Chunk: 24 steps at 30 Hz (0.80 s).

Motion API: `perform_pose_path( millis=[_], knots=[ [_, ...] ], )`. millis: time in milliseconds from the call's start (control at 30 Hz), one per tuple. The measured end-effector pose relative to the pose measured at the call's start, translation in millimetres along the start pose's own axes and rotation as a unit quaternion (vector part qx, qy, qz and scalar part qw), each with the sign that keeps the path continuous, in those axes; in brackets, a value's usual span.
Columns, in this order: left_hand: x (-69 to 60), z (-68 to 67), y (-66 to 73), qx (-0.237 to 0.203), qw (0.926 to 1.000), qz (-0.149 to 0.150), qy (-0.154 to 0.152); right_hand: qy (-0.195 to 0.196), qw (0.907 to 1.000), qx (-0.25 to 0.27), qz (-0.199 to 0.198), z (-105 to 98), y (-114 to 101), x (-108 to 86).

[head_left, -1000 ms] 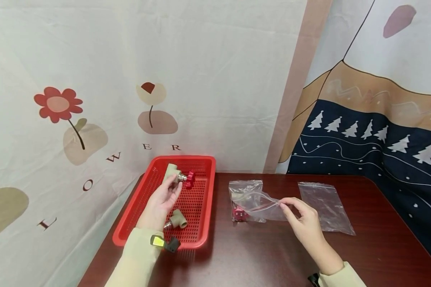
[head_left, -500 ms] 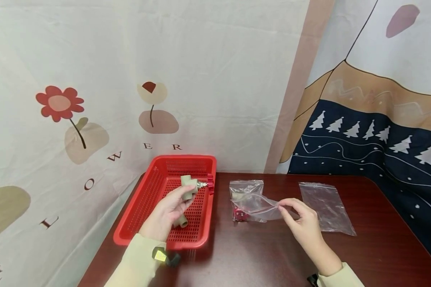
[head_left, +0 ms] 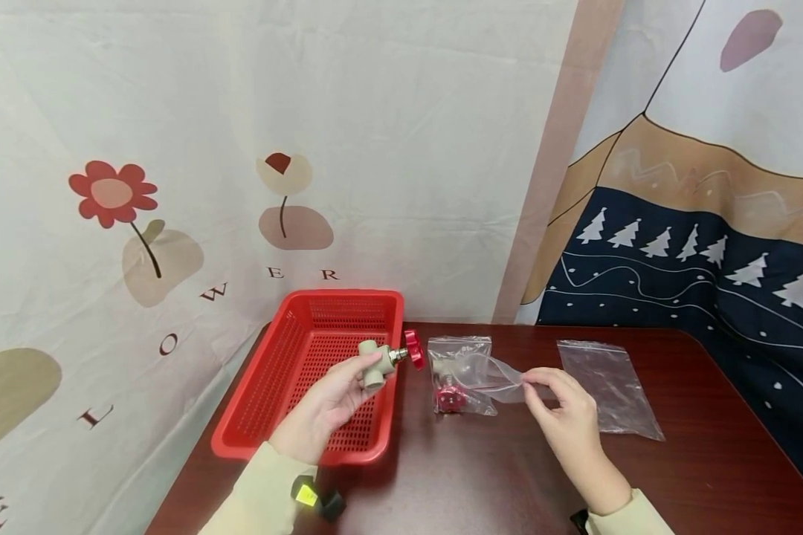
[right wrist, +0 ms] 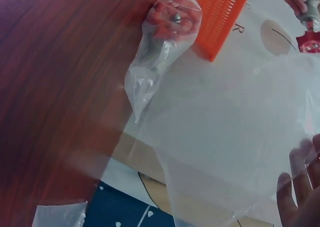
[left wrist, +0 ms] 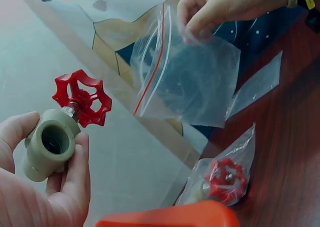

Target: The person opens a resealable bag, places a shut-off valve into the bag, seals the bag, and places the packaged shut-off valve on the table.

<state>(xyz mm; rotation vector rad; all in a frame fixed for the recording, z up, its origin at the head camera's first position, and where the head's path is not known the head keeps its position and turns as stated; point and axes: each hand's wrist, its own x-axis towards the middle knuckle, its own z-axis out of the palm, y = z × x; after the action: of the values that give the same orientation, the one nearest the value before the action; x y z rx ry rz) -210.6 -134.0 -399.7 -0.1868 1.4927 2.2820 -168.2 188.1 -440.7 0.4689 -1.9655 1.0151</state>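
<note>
My left hand (head_left: 324, 409) grips a grey-green stop valve (head_left: 377, 365) by its pipe body, over the right rim of the red basket. Its red handwheel (left wrist: 82, 97) points toward the bags, and one pipe opening shows in the left wrist view. With thumb and fingers, my right hand (head_left: 565, 412) pinches the edge of a clear zip bag (left wrist: 200, 82), whose mouth gapes toward the valve. The held valve and the bag are apart. Under the raised bag, a second valve with a red handwheel lies inside another clear bag (head_left: 450, 400) on the table.
The red perforated basket (head_left: 391, 416) stands on the left of the dark wooden table (head_left: 468, 475). A flat clear zip bag (head_left: 618, 394) lies to the right. A printed cloth (head_left: 408, 148) hangs behind the table.
My left hand has carried the valve from inside the basket rightward toward the bag. Another valve in the basket has gone out of sight behind it. My right hand stays nearly still.
</note>
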Motion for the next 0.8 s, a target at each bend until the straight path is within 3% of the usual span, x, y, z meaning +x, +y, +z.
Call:
perform_pose_path(
  millis=[200,367,567,800],
  knots=[
    [-6.4,12.0,-6.9,0.007,0.9999,-0.009,-0.004,0.016,0.9986,-0.041,-0.027,5.0,-2.8,-0.9],
    [-12.5,25.0,-15.1,-0.021,0.9995,-0.022,0.002,0.017,0.9969,-0.067,-0.038,9.8,-6.6,-2.2],
    [-14.7,39.8,-22.1,-0.044,0.9989,-0.014,0.014,0.024,0.9957,-0.068,-0.058,13.7,-9.2,-2.0],
    [-13.7,49.3,-28.9,-0.051,0.9987,-0.009,0.004,0.031,0.9955,-0.064,-0.063,19.3,-11.2,-2.5]
  ],
)
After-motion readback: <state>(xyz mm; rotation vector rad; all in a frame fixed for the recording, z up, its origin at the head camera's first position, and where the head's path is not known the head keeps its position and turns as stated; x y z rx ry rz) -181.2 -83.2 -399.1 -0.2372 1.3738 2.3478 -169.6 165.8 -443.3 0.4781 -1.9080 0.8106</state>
